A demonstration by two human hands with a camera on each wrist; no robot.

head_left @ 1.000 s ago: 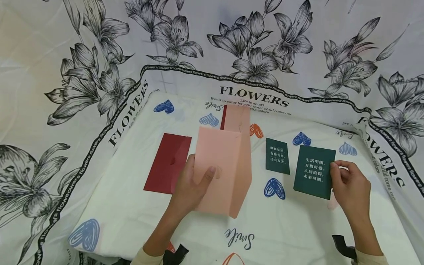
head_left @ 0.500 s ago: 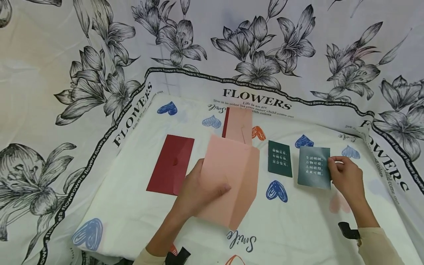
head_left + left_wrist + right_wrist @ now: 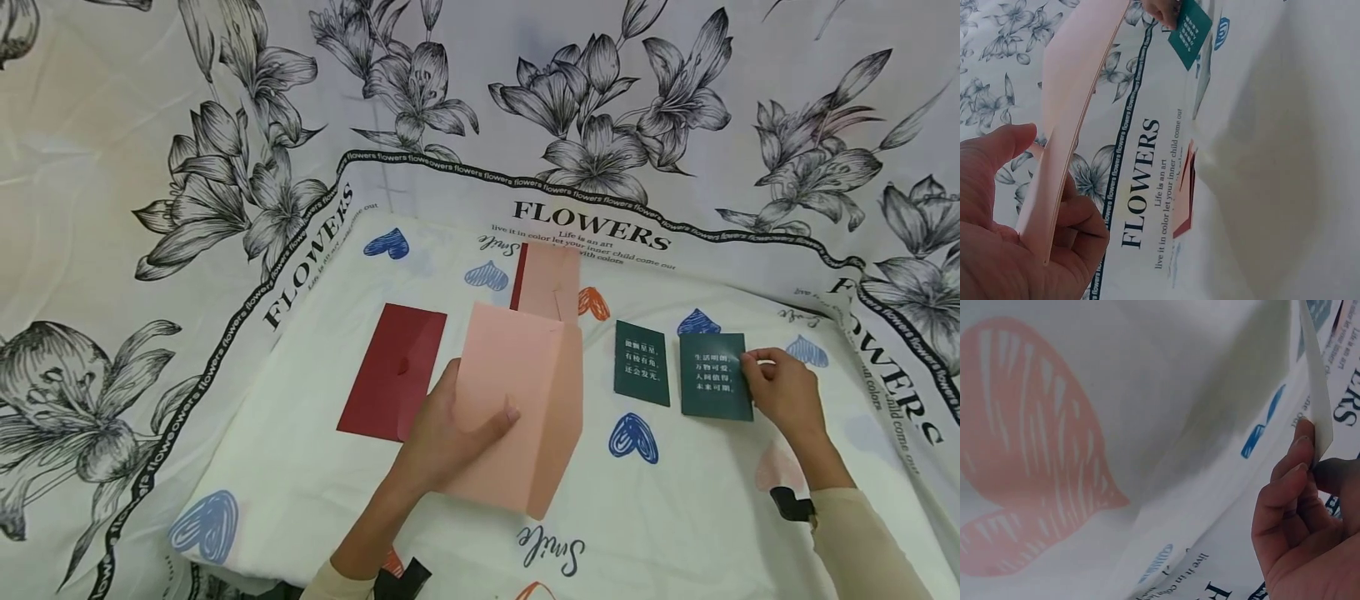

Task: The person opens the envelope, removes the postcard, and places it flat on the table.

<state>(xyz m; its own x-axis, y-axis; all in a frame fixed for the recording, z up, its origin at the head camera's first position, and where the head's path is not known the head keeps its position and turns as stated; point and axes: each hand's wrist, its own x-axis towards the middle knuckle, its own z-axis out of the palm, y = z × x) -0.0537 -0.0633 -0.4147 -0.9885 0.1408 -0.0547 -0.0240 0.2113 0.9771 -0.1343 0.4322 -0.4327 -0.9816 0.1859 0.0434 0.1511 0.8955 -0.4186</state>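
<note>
My left hand (image 3: 442, 442) grips a pink envelope (image 3: 498, 367) by its left side, thumb across the front and fingers curled behind; its flap (image 3: 558, 417) stands unfolded on the right. In the left wrist view the envelope (image 3: 1075, 94) appears almost edge-on. Thumb and fingertips of my right hand (image 3: 787, 396) pinch the right edge of a dark green card (image 3: 712, 396) with white lettering, held up over the cloth. The right wrist view shows that card (image 3: 1319, 394) from its pale back, between thumb and fingers. Left of it lies a smaller green card (image 3: 641, 367).
A dark red envelope (image 3: 393, 367) lies left of the left hand, partly covered by it. Behind the held envelope lie another pink envelope (image 3: 551, 275) and a red edge under it. The white cloth (image 3: 300, 492) has printed hearts and lettering.
The right hand has tilted the green card, which briefly caught the light, and moved it slightly up. The left hand has turned the pink envelope a little and shifted it right.
</note>
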